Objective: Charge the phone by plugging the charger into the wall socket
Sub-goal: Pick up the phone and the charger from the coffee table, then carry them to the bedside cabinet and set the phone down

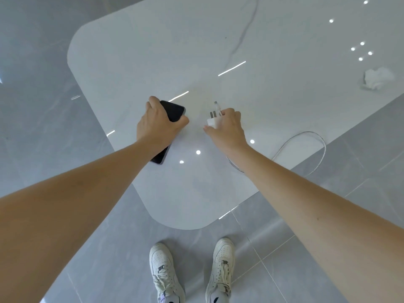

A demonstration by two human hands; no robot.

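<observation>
The task looks to be at its very start: both things are only now being gathered from the white table, and nothing is plugged in anywhere. The left hand lies over the dark phone, fingers curled round its far edge and thumb against its near side, so it seems to be gripping it, though the phone appears to rest flat on the tabletop. The two hands are apart, with a bare strip of table between them. The right hand is closed on the white charger, its metal prongs pointing away from the person, and the same fingers pinch the cable's small connector, which stands free and is not in the phone. The white cable loops off behind the wrist and over the table's edge. No wall socket is in view, so reaching one, pushing the charger in and joining connector to phone are all left to do. A crumpled tissue sits well apart.
</observation>
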